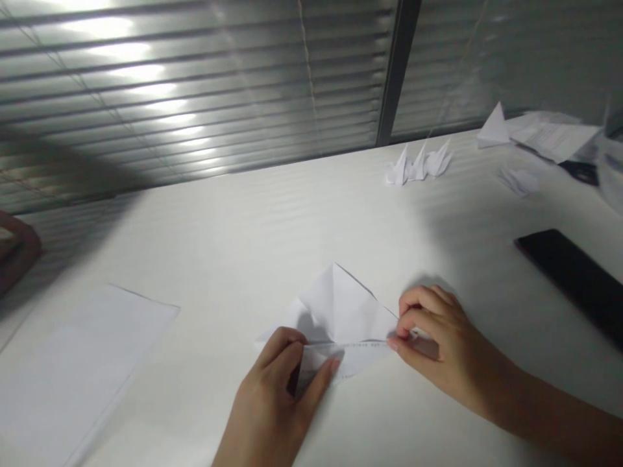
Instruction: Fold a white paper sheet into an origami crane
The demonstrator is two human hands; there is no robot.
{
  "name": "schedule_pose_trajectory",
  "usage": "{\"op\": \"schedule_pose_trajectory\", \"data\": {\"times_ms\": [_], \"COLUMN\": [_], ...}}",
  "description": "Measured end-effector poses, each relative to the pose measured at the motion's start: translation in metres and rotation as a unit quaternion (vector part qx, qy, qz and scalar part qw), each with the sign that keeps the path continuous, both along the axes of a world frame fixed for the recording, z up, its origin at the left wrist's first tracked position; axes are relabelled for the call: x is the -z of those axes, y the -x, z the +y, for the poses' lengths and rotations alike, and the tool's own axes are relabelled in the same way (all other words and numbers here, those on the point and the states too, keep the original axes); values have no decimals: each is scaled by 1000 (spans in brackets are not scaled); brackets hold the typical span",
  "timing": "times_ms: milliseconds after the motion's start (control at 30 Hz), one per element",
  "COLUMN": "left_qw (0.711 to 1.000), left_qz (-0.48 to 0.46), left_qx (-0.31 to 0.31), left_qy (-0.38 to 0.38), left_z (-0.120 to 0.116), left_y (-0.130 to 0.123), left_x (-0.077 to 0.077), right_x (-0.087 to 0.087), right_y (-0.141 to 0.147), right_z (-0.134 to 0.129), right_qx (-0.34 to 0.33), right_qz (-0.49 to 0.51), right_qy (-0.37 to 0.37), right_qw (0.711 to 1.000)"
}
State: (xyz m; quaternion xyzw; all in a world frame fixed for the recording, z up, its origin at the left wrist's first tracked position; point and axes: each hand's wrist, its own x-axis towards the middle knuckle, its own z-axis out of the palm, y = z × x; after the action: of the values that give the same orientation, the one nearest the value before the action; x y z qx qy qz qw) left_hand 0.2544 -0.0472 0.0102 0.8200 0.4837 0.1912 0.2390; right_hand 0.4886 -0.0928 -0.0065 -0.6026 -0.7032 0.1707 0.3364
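Note:
A white sheet of paper folded into a partly made origami shape [338, 318] lies on the white table [204, 240], with a peak pointing away from me. My left hand [272, 395] rests on its near left part, thumb and fingers on the folded flap. My right hand [438, 337] pinches the right corner of the paper between thumb and fingertips. A thin printed strip of the sheet shows along the fold between my hands.
Several folded paper cranes [418, 163] stand at the back, with loose paper pieces [555, 136] at the far right. A black phone or tablet [569, 279] lies to the right, a flat white sheet [82, 370] to the left. Window blinds [195, 84] run behind the table.

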Motion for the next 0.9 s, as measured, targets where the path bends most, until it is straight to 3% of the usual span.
{"op": "schedule_pose_trajectory", "data": {"times_ms": [900], "left_qw": [998], "left_qz": [48], "left_qx": [25], "left_qy": [-24], "left_z": [5], "left_y": [1], "left_x": [0], "right_x": [-9], "right_y": [1], "right_z": [-3], "right_qx": [-22], "right_qz": [-66], "right_qy": [-12], "right_qw": [998]}}
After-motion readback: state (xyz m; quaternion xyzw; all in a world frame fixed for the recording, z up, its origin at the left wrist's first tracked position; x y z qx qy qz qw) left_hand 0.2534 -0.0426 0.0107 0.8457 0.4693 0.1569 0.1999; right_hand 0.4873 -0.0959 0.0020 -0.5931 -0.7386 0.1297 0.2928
